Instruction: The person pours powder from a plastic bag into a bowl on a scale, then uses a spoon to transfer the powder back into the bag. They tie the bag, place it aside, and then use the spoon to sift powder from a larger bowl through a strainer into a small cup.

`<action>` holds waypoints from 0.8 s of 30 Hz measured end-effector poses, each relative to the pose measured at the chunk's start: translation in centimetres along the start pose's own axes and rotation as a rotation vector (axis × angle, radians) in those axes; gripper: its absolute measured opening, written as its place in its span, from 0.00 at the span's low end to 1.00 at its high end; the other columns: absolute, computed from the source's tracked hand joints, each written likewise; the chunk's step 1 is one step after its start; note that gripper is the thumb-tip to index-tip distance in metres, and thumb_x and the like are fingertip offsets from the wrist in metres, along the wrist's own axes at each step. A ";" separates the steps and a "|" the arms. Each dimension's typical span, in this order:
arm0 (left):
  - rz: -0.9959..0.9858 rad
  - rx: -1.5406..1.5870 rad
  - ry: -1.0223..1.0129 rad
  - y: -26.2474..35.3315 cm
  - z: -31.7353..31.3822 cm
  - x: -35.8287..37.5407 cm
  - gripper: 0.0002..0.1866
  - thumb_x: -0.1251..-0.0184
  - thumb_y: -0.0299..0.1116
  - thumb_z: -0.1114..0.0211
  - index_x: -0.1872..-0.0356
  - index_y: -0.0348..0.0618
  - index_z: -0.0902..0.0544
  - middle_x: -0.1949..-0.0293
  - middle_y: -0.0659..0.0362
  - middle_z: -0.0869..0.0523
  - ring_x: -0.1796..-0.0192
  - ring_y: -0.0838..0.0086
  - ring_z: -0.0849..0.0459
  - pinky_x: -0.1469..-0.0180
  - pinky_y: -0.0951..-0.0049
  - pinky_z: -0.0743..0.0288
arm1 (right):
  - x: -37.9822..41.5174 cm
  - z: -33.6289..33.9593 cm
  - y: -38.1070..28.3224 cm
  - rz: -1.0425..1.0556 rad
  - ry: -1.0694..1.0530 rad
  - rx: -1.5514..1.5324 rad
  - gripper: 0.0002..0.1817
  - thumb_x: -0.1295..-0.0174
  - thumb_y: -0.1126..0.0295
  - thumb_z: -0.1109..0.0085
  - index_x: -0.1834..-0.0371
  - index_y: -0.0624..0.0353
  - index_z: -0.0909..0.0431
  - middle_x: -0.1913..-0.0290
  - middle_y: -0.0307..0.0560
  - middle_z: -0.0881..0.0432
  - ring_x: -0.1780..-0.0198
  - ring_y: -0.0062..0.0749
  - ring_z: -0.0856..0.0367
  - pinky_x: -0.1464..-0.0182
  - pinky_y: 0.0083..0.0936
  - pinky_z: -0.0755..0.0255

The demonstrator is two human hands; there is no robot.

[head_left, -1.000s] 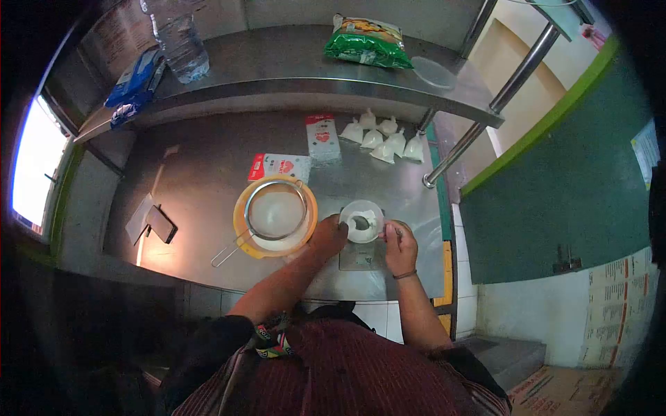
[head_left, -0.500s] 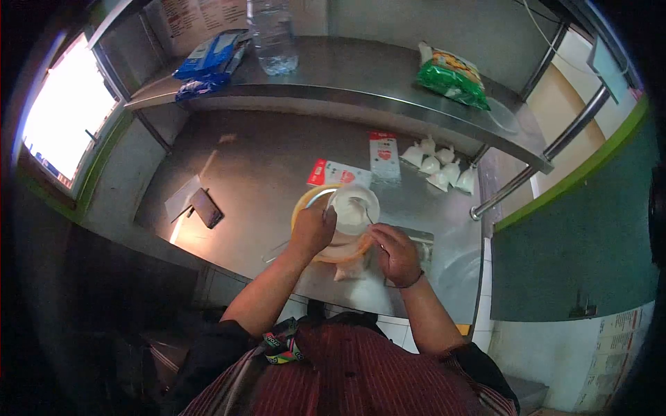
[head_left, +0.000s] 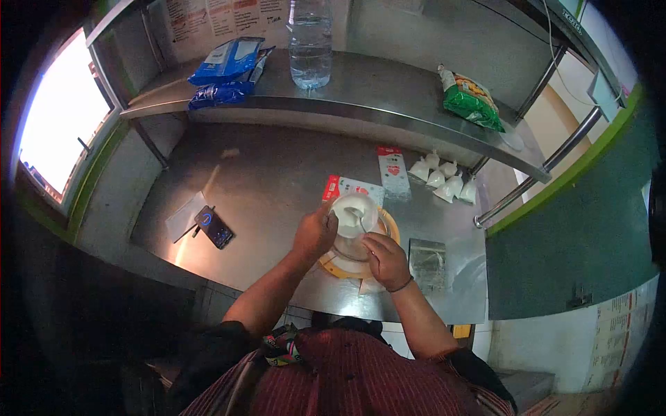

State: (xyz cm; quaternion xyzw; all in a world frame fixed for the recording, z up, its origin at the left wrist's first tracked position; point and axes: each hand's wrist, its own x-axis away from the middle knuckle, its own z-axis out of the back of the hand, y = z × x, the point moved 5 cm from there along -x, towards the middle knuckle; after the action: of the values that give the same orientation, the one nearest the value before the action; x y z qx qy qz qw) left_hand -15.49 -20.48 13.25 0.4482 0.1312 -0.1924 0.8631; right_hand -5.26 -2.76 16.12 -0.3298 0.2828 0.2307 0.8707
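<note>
My left hand (head_left: 316,232) grips the side of a white bowl (head_left: 345,220), which is tipped and has white contents inside. In my right hand (head_left: 386,259), fingers pinch the handle of a spoon (head_left: 362,224) whose head reaches into the bowl. Directly beneath both hands stands a round basin with a yellow-orange rim (head_left: 395,229), partly covered by the bowl and the right hand. A pale plastic bag (head_left: 370,286) peeks out at the basin's near side.
Red-and-white packets (head_left: 394,173) and several knotted bags of white powder (head_left: 449,187) lie behind the basin. A clear flat packet (head_left: 427,265) is at right, a phone (head_left: 215,227) at left. The overhead shelf (head_left: 374,83) carries a water bottle (head_left: 310,52), blue packets (head_left: 223,69) and a green packet (head_left: 472,104).
The whole view has shifted, so the table things appear lower and further right. Relative to the basin, the bowl and both hands have moved left, and the spoon stays in the bowl.
</note>
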 end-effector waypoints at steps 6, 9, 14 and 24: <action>0.063 -0.035 -0.083 0.5 0.5 -0.5 0.24 0.32 0.32 0.42 0.34 0.40 0.24 0.68 0.39 0.14 0.65 0.45 0.13 0.60 0.54 0.19 | 0.6 -0.6 -0.3 -0.023 0.048 0.043 0.12 0.40 0.76 0.38 0.52 0.58 0.16 0.50 0.48 0.14 0.51 0.44 0.14 0.48 0.37 0.20; 0.066 0.000 -0.113 0.4 0.5 -0.7 0.24 0.32 0.32 0.42 0.34 0.41 0.24 0.66 0.39 0.14 0.65 0.45 0.12 0.60 0.53 0.19 | 0.3 -0.5 -0.4 -0.027 0.093 0.070 0.14 0.41 0.79 0.39 0.51 0.63 0.18 0.50 0.53 0.16 0.49 0.46 0.15 0.45 0.36 0.21; 0.084 0.055 -0.154 0.2 -0.3 -0.7 0.25 0.32 0.33 0.42 0.34 0.40 0.25 0.62 0.39 0.14 0.63 0.45 0.12 0.58 0.52 0.19 | -0.8 -1.7 -0.6 -0.065 0.029 0.070 0.14 0.40 0.78 0.39 0.50 0.61 0.18 0.49 0.52 0.16 0.48 0.46 0.16 0.44 0.37 0.22; 0.060 0.052 -0.202 -0.6 -0.1 -1.3 0.25 0.33 0.31 0.43 0.34 0.40 0.24 0.65 0.38 0.14 0.64 0.47 0.12 0.60 0.54 0.19 | 0.6 -1.8 0.0 -0.114 -0.032 -0.024 0.15 0.38 0.74 0.40 0.47 0.58 0.17 0.43 0.47 0.17 0.44 0.42 0.16 0.42 0.36 0.22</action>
State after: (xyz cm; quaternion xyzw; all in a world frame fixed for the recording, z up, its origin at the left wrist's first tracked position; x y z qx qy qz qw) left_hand -16.92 -20.42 13.21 0.4523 0.0250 -0.2141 0.8654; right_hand -5.45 -3.90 14.61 -0.3522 0.2467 0.1892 0.8828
